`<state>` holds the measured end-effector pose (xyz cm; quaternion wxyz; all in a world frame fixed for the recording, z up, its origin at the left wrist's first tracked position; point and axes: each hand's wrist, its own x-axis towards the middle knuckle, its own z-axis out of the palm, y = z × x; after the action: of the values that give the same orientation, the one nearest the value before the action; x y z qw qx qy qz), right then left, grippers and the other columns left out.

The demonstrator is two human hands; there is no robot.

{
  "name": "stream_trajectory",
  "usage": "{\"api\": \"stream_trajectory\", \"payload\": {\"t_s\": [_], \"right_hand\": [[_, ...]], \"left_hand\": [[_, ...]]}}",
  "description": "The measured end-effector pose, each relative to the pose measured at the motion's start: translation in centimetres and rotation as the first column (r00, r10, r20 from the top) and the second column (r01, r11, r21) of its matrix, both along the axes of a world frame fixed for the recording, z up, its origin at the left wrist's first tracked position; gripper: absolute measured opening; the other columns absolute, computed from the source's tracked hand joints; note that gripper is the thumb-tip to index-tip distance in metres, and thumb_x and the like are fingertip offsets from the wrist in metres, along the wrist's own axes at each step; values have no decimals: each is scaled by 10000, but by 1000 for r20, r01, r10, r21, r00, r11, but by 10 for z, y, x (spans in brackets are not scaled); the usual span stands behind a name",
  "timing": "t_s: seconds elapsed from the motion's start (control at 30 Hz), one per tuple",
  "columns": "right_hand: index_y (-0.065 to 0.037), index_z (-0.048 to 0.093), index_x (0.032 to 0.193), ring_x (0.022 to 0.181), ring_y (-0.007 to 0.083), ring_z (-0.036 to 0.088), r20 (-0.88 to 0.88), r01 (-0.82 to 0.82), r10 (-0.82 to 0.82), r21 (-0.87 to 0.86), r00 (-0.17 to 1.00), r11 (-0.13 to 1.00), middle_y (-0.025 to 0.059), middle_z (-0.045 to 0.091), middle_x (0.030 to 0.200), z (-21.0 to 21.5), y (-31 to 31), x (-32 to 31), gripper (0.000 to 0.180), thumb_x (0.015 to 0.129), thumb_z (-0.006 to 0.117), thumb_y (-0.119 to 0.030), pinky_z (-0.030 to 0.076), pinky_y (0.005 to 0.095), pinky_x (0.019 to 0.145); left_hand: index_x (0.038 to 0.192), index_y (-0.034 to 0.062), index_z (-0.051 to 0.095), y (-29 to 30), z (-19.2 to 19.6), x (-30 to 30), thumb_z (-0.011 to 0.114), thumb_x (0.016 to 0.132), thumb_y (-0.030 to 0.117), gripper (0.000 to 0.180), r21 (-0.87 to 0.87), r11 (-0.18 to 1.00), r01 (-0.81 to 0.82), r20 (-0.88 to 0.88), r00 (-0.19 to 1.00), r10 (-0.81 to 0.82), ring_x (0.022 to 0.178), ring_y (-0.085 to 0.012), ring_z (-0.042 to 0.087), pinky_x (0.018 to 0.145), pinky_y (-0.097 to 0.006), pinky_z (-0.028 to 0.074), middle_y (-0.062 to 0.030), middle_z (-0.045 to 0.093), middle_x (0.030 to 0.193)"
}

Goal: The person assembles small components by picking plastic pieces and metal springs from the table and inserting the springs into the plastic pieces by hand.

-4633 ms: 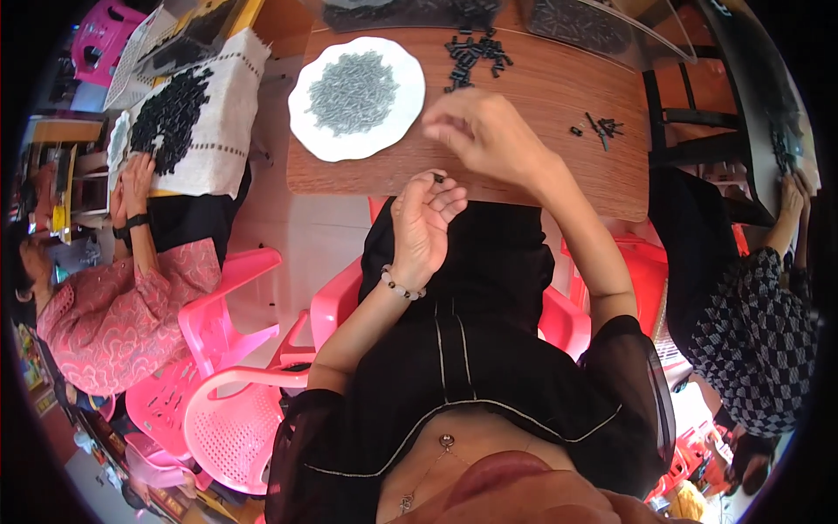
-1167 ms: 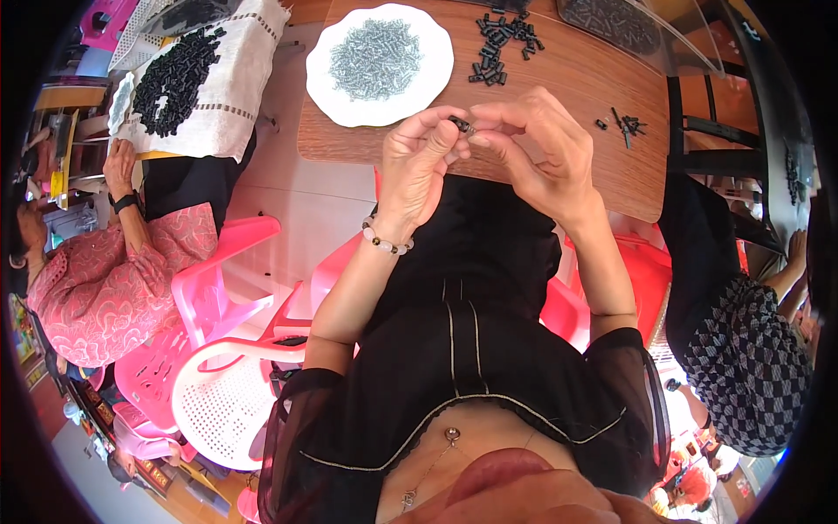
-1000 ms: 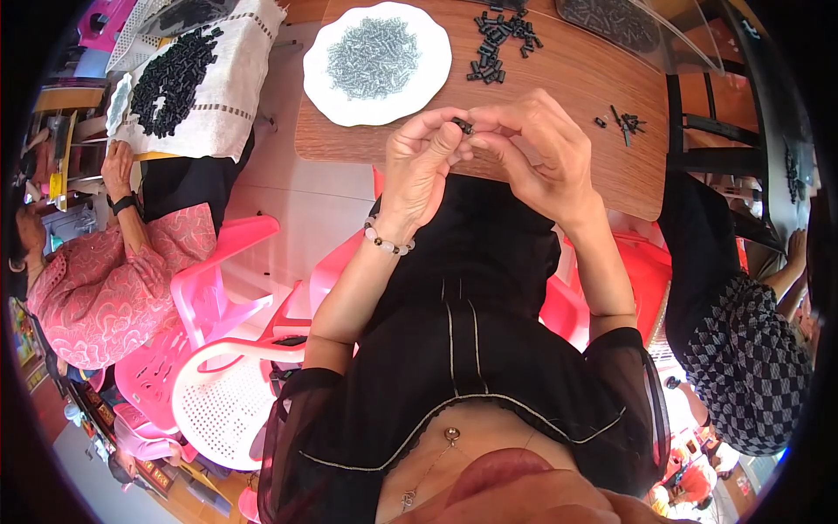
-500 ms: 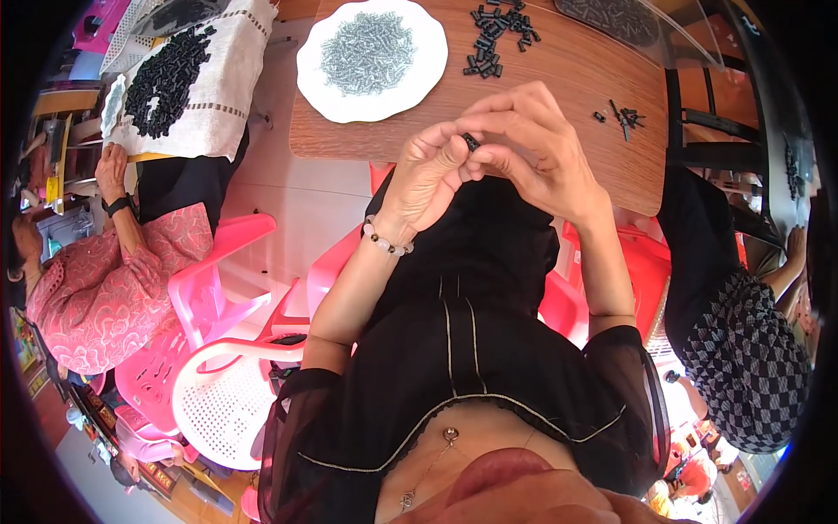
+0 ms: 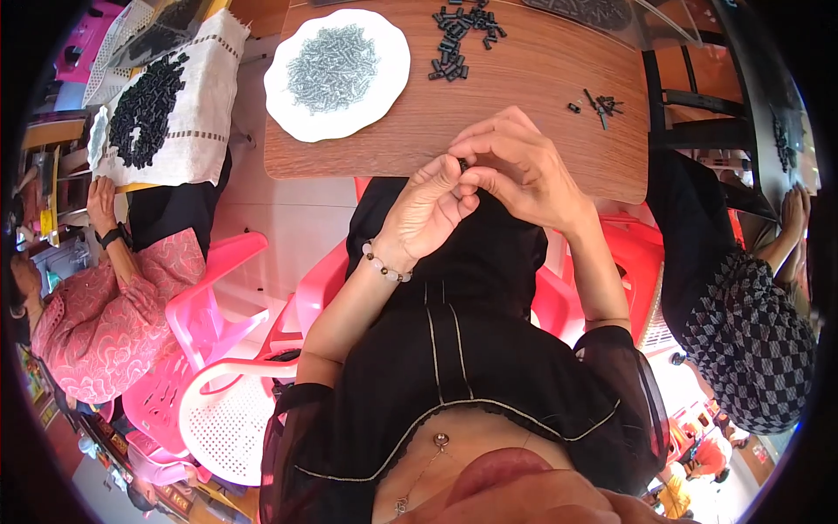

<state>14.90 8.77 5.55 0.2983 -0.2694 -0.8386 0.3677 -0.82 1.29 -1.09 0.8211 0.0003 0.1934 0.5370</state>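
Both hands meet in front of me at the near edge of the wooden table (image 5: pixel 515 131). A small black plastic piece (image 5: pixel 463 163) is pinched between the thumb and fingers of my left hand (image 5: pixel 428 205); the fingers cover most of it. From the other side, the thumb and forefinger of my right hand (image 5: pixel 528 179) close on the same piece. Beyond my left hand stands a white scalloped plate (image 5: pixel 394 87) heaped with small clear pieces (image 5: pixel 334 68). A loose cluster of short black pieces (image 5: pixel 449 61) lies farther off on the table.
A few thin black pieces (image 5: pixel 604 106) lie at the table's right. A clear-sided tray (image 5: pixel 580 10) is at the far edge. On the left, a cloth-covered table (image 5: pixel 205 105) bears a black pile (image 5: pixel 148 105) beside a seated person (image 5: pixel 122 314). Another person (image 5: pixel 746 341) sits right. Pink chairs (image 5: pixel 214 297) stand close.
The view has shifted, so the table and plate sit lower and farther left. Both hands keep their pinch on the black piece, which is now more hidden by the fingers.
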Motion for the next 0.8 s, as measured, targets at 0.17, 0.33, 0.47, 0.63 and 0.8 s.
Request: {"api": "stream_trajectory", "payload": {"t_s": [0.17, 0.33, 0.47, 0.63, 0.8], "right_hand": [[-28, 685, 972, 929, 220, 555, 15, -17, 17, -54, 1000, 998, 53, 654, 988, 0, 3, 8, 226, 750, 729, -35, 503, 331, 763], [-10, 666, 961, 922, 211, 549, -1, -66, 67, -141, 998, 988, 53, 650, 968, -1, 7, 14, 210, 764, 729, -45, 502, 329, 767], [-17, 663, 959, 926, 211, 547, -12, -58, 56, -147, 998, 987, 54, 649, 961, -5, 11, 15, 209, 763, 729, -44, 498, 325, 765], [-22, 673, 958, 854, 188, 566, -5, -123, 123, -63, 992, 990, 62, 649, 949, -7, 20, 15, 229, 755, 755, -86, 477, 280, 724], [-78, 699, 935, 637, 194, 571, 75, 279, -281, 35, 957, 960, 92, 607, 708, -20, 57, 10, 209, 789, 748, -219, 470, 304, 610]], "left_hand": [[1044, 71, 632, 1, -1, 6, 657, 887, 270, 255, -22, 999, 25, -9, 1000, -26, 732, -74, 573, 684, -238, 495, 23, 604, 838], [1070, 56, 631, 1, 0, 8, 650, 892, 272, 281, -14, 996, 85, 39, 996, -84, 738, -74, 577, 696, -236, 500, 18, 612, 839], [1068, 48, 644, 2, -3, 5, 651, 894, 252, 268, -3, 994, 107, -12, 994, -107, 758, -79, 590, 709, -237, 508, 12, 624, 842], [1050, 52, 652, 3, -2, 0, 663, 887, 230, 242, -5, 996, 89, -57, 994, -89, 766, -90, 600, 710, -243, 521, 6, 631, 849], [1046, 48, 650, 5, 2, -3, 671, 881, 225, 243, -42, 999, 31, -57, 998, -33, 769, -97, 606, 710, -238, 532, -1, 636, 851]]}}
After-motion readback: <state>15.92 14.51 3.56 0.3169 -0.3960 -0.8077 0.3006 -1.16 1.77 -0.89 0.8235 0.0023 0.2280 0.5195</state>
